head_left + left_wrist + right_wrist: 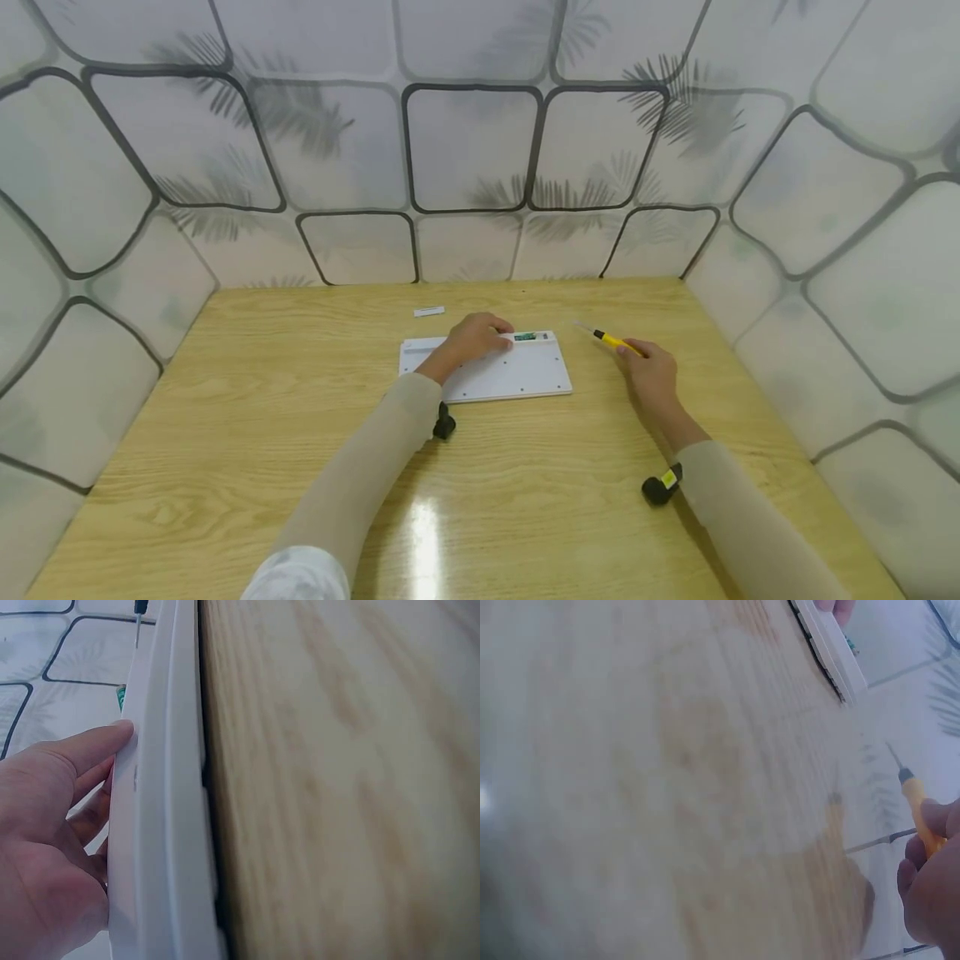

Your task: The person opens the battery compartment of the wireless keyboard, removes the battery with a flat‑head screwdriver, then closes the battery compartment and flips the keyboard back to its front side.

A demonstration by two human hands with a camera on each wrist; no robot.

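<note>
A white keyboard (517, 375) lies face down on the table, small screws dotted over its back. Along its far edge runs a raised ridge, where a narrow opening shows a green circuit board (526, 337). My left hand (474, 335) reaches over the keyboard and grips this ridge beside the opening; in the left wrist view a fingertip (124, 729) presses on the white casing (154, 825). To the right of the keyboard, my right hand (651, 373) holds a yellow screwdriver (617, 341) by its handle. Its thin shaft (894, 754) points toward the keyboard, apart from it.
Behind the keyboard lies a small white strip-shaped piece (429, 312), likely a cover. The wood-grain table (247, 400) meets patterned walls (472, 150) at the back and sides. A black wrist camera (444, 422) hangs close to the keyboard's near edge.
</note>
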